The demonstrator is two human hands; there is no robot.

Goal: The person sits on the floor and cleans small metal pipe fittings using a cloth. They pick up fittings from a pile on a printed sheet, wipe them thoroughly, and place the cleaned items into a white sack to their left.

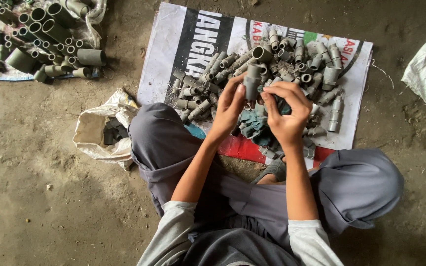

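Above the printed banner sheet, between both raised hands: grey pipe fitting, upright, pinched by the fingers of left hand, with right hand just beside it, fingers curled over a dark green rag. Underneath and beyond, spread across the sheet, loose heap of grey fittings. Farther out, left of the knee, open white sack with dark pieces inside; top left corner, another sheet with larger grey pipe sockets, well apart.
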